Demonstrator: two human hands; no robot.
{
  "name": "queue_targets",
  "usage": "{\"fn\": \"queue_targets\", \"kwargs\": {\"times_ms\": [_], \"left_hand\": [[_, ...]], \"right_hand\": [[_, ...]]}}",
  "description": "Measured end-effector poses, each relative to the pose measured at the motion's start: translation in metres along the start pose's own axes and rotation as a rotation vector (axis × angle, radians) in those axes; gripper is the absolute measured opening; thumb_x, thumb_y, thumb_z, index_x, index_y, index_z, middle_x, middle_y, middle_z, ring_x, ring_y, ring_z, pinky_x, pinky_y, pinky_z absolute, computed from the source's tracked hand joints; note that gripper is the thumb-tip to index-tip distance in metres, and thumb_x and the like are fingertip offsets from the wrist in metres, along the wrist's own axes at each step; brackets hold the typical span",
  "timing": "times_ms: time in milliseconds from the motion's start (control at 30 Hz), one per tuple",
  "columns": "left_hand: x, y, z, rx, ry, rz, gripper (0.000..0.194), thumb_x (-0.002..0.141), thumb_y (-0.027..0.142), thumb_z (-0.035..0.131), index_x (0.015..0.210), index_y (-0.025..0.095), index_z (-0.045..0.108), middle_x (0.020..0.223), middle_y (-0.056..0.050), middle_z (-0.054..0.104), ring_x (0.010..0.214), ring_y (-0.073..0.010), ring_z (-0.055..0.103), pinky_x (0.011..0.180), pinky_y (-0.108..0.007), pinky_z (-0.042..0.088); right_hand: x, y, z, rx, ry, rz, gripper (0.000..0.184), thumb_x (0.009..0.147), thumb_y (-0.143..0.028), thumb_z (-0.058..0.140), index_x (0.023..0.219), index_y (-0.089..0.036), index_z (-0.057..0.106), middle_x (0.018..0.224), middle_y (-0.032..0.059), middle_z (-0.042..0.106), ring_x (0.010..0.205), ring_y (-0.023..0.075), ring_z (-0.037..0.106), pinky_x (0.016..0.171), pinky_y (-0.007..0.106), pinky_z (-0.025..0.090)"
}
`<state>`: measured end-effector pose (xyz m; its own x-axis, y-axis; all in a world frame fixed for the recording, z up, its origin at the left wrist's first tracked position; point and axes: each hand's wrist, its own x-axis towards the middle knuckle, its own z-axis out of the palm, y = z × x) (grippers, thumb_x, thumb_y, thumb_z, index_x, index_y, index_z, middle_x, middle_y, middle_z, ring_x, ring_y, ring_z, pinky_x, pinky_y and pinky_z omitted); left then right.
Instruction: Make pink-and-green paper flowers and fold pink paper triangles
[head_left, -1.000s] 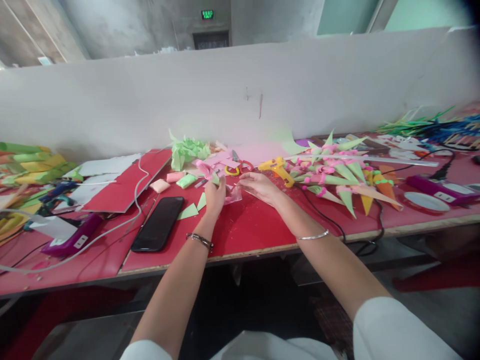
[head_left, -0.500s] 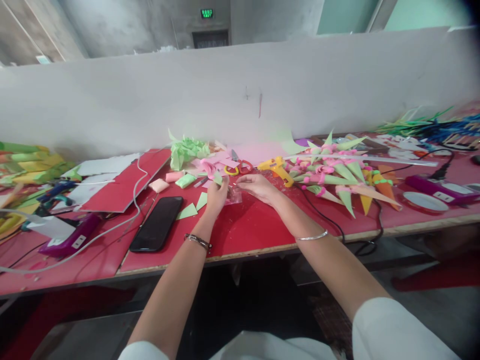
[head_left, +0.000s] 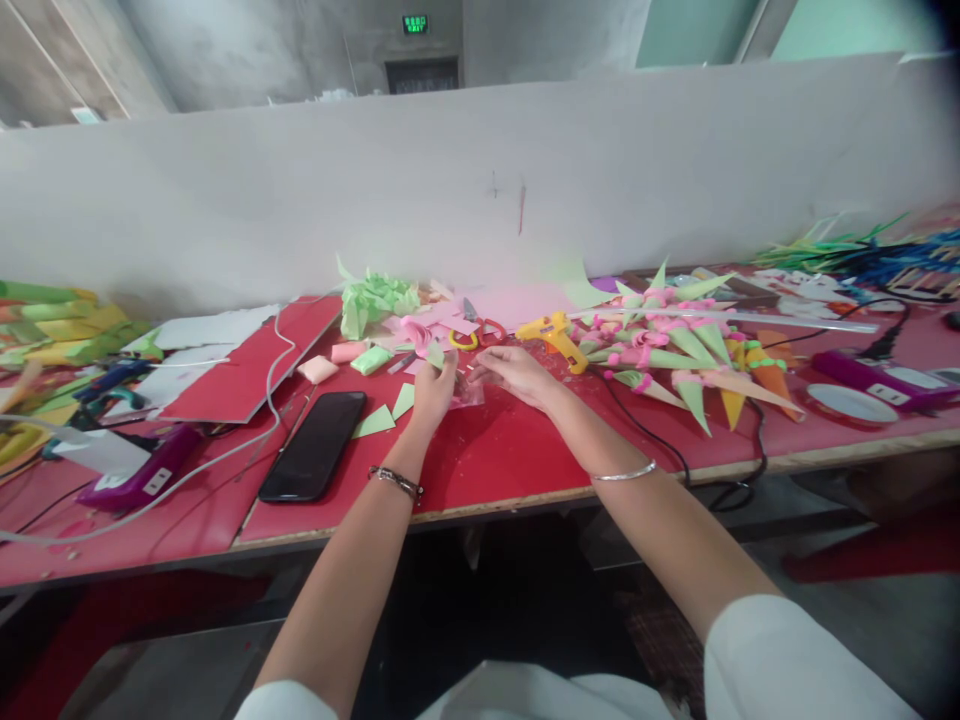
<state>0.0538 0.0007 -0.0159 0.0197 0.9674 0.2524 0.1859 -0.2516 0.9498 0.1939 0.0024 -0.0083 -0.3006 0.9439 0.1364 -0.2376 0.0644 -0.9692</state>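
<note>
My left hand [head_left: 433, 390] is closed around the lower part of a pink paper flower [head_left: 415, 333], which has a pale green piece at its base. Just to its right, my right hand [head_left: 517, 372] has its thumb and fingertips pinched together low over the red table. Whatever those fingertips hold is too small to make out. A small clear plastic bag [head_left: 471, 393] lies between the hands. Beyond them are scissors with yellow handles [head_left: 463, 341] and a red-handled pair [head_left: 493, 330]. A yellow glue gun [head_left: 555, 338] rests beyond my right hand.
A black phone [head_left: 313, 447] and green paper pieces [head_left: 375, 422] lie left of my hands. Finished-looking paper flower cones [head_left: 675, 345] are piled at the right, near a white dish [head_left: 850, 404] and purple power strip [head_left: 877, 382]. Another purple strip [head_left: 150, 470] and a white cable sit left.
The fingertips of my right hand have drawn slightly closer together and bent down. My left hand keeps its hold on the paper flower, almost unmoved.
</note>
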Motion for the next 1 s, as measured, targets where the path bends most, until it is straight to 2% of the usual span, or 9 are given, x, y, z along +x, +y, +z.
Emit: {"fn": "queue_targets", "kwargs": {"times_ms": [100,233,333,433,533,633,700,833,1000], "left_hand": [[-0.0009,0.0010,-0.0004,0.000,0.007,-0.004,0.045,0.077,0.048,0.041,0.046,0.017,0.046,0.041,0.000,0.051,0.037,-0.0093,0.048,0.042,-0.021,0.040],[-0.0012,0.0022,-0.0001,-0.011,0.001,-0.015,0.046,0.077,0.048,0.042,0.044,0.017,0.045,0.039,0.000,0.049,0.037,-0.0091,0.047,0.043,-0.021,0.039],[-0.0008,0.0035,0.0004,-0.044,-0.014,-0.041,0.043,0.077,0.049,0.042,0.049,0.017,0.046,0.038,0.001,0.049,0.035,-0.0087,0.046,0.041,-0.021,0.038],[-0.0014,0.0056,0.0007,-0.089,-0.052,-0.082,0.041,0.079,0.052,0.037,0.060,0.017,0.049,0.039,0.004,0.048,0.030,-0.0076,0.042,0.035,-0.020,0.032],[-0.0044,0.0077,0.0012,-0.116,-0.172,-0.110,0.042,0.078,0.053,0.037,0.062,0.016,0.051,0.039,0.003,0.049,0.027,-0.0066,0.040,0.032,-0.020,0.028],[-0.0079,0.0087,0.0020,-0.124,-0.327,-0.114,0.042,0.075,0.052,0.045,0.059,0.014,0.054,0.042,-0.001,0.054,0.029,-0.0062,0.042,0.033,-0.019,0.031],[-0.0087,0.0078,0.0023,-0.126,-0.387,-0.110,0.041,0.074,0.051,0.048,0.059,0.013,0.054,0.045,-0.002,0.056,0.031,-0.0059,0.044,0.034,-0.019,0.032],[-0.0063,0.0034,0.0027,-0.133,-0.426,-0.103,0.042,0.076,0.050,0.047,0.059,0.012,0.053,0.048,-0.003,0.057,0.034,-0.0059,0.046,0.036,-0.018,0.033],[-0.0045,0.0011,0.0034,-0.155,-0.446,-0.115,0.042,0.078,0.048,0.044,0.056,0.012,0.052,0.048,-0.004,0.057,0.036,-0.0069,0.048,0.038,-0.019,0.034]], "right_hand": [[0.0007,0.0008,-0.0013,-0.017,0.020,-0.032,0.024,0.064,-0.035,0.067,0.060,-0.016,0.053,0.052,-0.0021,0.059,0.048,0.0079,0.053,0.054,0.022,0.044],[0.0017,0.0009,-0.0019,-0.029,0.059,-0.050,0.025,0.055,-0.034,0.072,0.061,-0.016,0.057,0.053,-0.0042,0.057,0.050,0.0067,0.051,0.054,0.021,0.041],[0.0030,0.0015,-0.0016,-0.031,0.071,-0.041,0.027,0.059,-0.040,0.068,0.063,-0.015,0.059,0.052,-0.0022,0.057,0.048,0.0073,0.050,0.052,0.022,0.040],[0.0043,0.0024,-0.0022,-0.023,0.097,-0.050,0.031,0.063,-0.044,0.063,0.056,-0.015,0.056,0.045,-0.0043,0.050,0.042,0.0051,0.042,0.046,0.021,0.035],[0.0042,0.0022,-0.0029,0.012,0.128,-0.070,0.024,0.058,-0.035,0.070,0.058,-0.016,0.055,0.050,-0.0064,0.050,0.046,0.0042,0.044,0.051,0.020,0.037],[0.0031,0.0012,-0.0024,0.060,0.140,-0.063,0.021,0.053,-0.027,0.073,0.061,-0.016,0.057,0.058,-0.0055,0.055,0.056,0.0060,0.051,0.061,0.022,0.042],[0.0027,0.0009,-0.0018,0.090,0.141,-0.043,0.020,0.052,-0.024,0.074,0.063,-0.016,0.059,0.063,-0.0032,0.058,0.062,0.0085,0.055,0.068,0.025,0.044],[0.0042,0.0024,-0.0019,0.139,0.164,-0.030,0.017,0.054,-0.020,0.072,0.067,-0.016,0.061,0.068,-0.0013,0.061,0.068,0.0100,0.057,0.075,0.027,0.045],[0.0061,0.0031,-0.0034,0.165,0.181,-0.055,0.016,0.055,-0.016,0.071,0.066,-0.018,0.061,0.067,-0.0029,0.059,0.065,0.0084,0.056,0.073,0.026,0.046]]}}
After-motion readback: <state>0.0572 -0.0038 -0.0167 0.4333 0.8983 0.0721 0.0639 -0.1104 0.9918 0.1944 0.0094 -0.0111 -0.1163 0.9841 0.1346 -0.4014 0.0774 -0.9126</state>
